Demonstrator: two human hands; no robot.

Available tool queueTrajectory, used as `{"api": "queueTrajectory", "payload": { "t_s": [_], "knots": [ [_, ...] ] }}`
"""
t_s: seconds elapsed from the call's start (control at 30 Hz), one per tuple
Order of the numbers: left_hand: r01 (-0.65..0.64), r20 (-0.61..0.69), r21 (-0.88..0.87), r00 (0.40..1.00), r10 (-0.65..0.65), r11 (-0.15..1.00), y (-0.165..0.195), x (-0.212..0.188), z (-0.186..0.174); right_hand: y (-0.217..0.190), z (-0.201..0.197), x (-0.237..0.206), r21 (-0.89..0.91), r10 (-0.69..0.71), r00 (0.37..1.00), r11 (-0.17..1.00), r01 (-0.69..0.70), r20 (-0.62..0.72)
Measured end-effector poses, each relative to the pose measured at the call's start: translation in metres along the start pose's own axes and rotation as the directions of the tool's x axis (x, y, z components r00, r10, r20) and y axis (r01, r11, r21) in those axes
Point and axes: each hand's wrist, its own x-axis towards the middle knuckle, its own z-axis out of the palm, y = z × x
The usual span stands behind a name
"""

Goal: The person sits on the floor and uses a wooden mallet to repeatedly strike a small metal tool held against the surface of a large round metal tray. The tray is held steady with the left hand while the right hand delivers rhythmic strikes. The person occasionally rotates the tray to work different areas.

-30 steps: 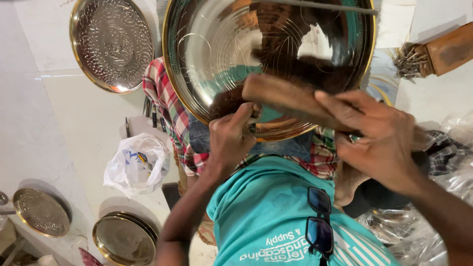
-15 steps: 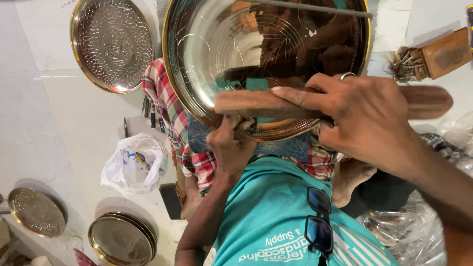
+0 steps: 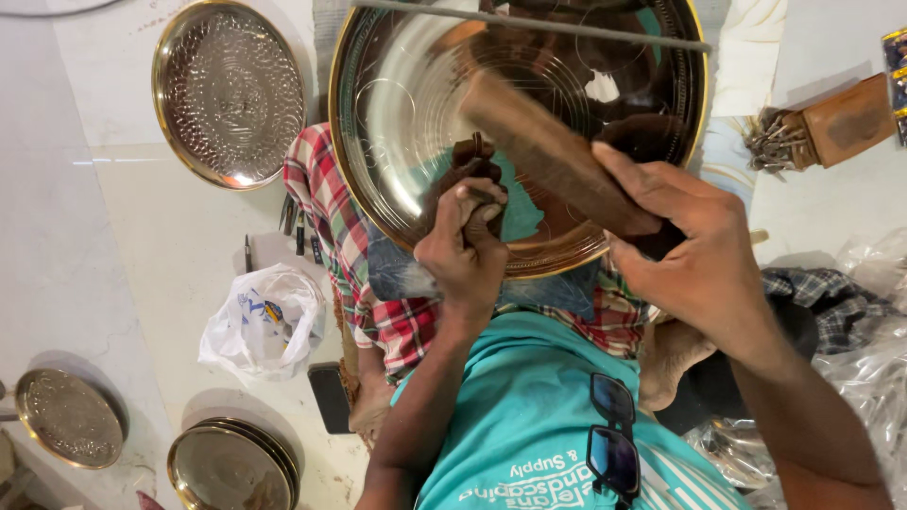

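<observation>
Two hands at work: left hand (image 3: 465,247) pinching a small punch tool (image 3: 475,161) against the large brass plate (image 3: 406,142) on the lap; right hand (image 3: 704,260) gripping wooden mallet (image 3: 553,156); hammered plate (image 3: 230,92) beyond

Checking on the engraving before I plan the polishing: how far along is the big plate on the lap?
Done: the large brass plate already shows engraved circles and a patterned rim. In hand: the left hand holds a small chisel against the plate, and the right hand grips a wooden mallet, blurred in motion. Left: much of the plate's face looks smooth next to the fully hammered plate on the floor.
</observation>
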Motion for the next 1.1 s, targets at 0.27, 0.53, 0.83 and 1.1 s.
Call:
{"api": "queueTrajectory", "payload": {
  "t_s": [0.27,0.53,0.83,1.1],
  "knots": [
    [-0.064,0.063,0.128,0.996,0.056,0.99,-0.001,-0.006,-0.004,-0.016,-0.017,0.029,-0.349,-0.207,0.97,0.906,0.24,0.129],
    [-0.002,0.107,0.313,0.994,-0.034,0.95,-0.018,-0.013,-0.005,-0.015,-0.031,0.027,-0.483,-0.31,0.914,0.778,0.402,0.261],
    [-0.132,0.215,0.176,0.972,0.093,0.976,-0.008,0.009,-0.012,0.0,-0.033,0.012,-0.515,-0.155,0.977,0.832,0.209,0.146],
    [-0.194,0.435,0.168,0.894,0.104,0.967,-0.013,0.024,-0.027,0.006,-0.026,-0.012,-0.036,-0.196,0.974,0.981,0.193,-0.116]
  ]
}}
